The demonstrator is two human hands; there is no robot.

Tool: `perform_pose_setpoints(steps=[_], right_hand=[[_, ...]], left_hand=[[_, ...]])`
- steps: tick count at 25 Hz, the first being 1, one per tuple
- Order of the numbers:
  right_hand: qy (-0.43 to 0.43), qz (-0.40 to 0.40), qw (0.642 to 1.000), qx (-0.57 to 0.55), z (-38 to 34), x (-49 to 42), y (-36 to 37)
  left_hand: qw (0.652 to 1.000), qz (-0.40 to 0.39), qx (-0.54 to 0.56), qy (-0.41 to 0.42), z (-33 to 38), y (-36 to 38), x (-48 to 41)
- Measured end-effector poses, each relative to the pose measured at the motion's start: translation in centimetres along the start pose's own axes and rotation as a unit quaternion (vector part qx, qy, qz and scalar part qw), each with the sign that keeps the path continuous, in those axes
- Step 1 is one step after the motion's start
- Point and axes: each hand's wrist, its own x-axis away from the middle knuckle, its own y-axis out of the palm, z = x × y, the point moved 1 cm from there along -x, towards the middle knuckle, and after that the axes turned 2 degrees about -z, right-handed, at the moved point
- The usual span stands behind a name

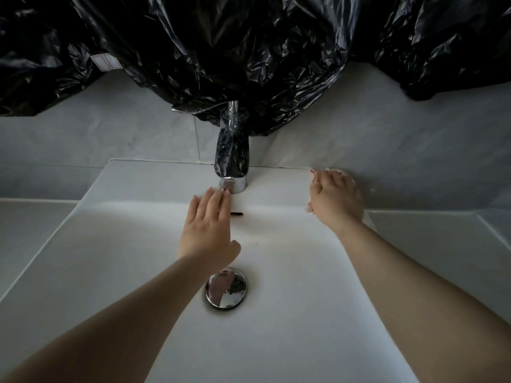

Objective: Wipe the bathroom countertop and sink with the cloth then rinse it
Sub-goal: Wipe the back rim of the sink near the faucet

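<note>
Here, one faucet (232, 150) is seen behind two hands: the left hand (207, 230) is laid before it, fingers straight; right of it, one cloth (335, 170) is pressed under the right hand (334, 200), fingers spread.

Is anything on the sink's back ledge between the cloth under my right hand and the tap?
Nothing visible lies there. The right hand presses the cloth at the back right corner of the sink; the left hand lies flat by the tap.

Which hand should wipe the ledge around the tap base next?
Right. The right hand presses what looks like the cloth on the back ledge of the sink; the left hand, though nearer the tap, is bare.
</note>
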Motion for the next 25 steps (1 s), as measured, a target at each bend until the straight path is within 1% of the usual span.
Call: perform_pose_setpoints(steps=[1,4,6,9,10,11,12,14,15,16,17,19,21,22,23,24,25], right_hand=[[-0.024,0.01,1.0,0.001,-1.5,0.8,0.0],[-0.17,0.002,0.985,-0.016,-8.2,2.2,1.5],[-0.211,-0.016,0.977,-0.03,-11.0,2.3,1.7],[-0.28,-0.054,0.958,-0.026,-10.2,0.5,0.8],[-0.286,-0.072,0.955,-0.035,-9.0,0.1,0.7],[-0.267,-0.073,0.96,-0.047,-7.7,-0.1,0.7],[-0.224,-0.057,0.971,-0.057,-6.4,-0.3,0.7],[-0.095,-0.012,0.994,-0.046,-5.4,0.2,0.9],[-0.055,0.006,0.998,-0.038,-6.2,0.8,1.1],[-0.058,0.024,0.998,-0.031,-7.7,1.4,1.3],[-0.093,0.031,0.995,-0.032,-9.4,2.1,1.4],[-0.192,0.01,0.98,-0.046,-11.7,2.7,1.5],[-0.244,-0.019,0.969,-0.018,-9.3,1.9,1.4],[-0.243,-0.016,0.97,0.004,-6.8,1.2,1.4],[-0.219,-0.008,0.975,0.024,-3.9,0.4,1.4],[-0.176,0.005,0.984,0.034,-1.1,-0.3,1.0],[-0.124,0.013,0.992,0.016,1.1,-0.4,0.4]], left_hand=[[1.0,-0.001,0.007,-0.011,0.1,-0.1,-0.1],[1.0,-0.019,-0.001,-0.015,0.2,-0.1,-0.1],[0.999,-0.027,-0.006,-0.018,0.2,-0.1,-0.1],[0.999,-0.03,-0.013,-0.013,-0.1,-0.3,-0.1],[0.999,-0.035,-0.014,-0.01,-0.1,-0.4,0.0],[0.999,-0.035,-0.011,-0.008,-0.2,-0.4,-0.1],[0.999,-0.035,-0.01,-0.009,-0.3,-0.3,-0.1],[0.999,-0.037,-0.014,-0.01,-0.2,-0.3,-0.1],[0.999,-0.034,-0.015,-0.01,-0.2,-0.3,-0.1],[0.999,-0.033,-0.017,-0.009,-0.2,-0.2,-0.1],[0.999,-0.034,-0.022,-0.008,-0.1,-0.2,-0.1],[0.999,-0.035,-0.03,-0.008,-0.1,-0.1,-0.3],[1.0,-0.019,-0.01,-0.019,0.2,-0.2,-0.3],[0.999,0.002,0.011,-0.031,0.5,-0.2,-0.2],[0.999,0.028,0.029,-0.034,0.8,-0.1,0.0],[0.997,0.056,0.044,-0.027,1.3,0.1,0.1],[0.995,0.08,0.056,-0.009,1.9,0.5,0.1]])
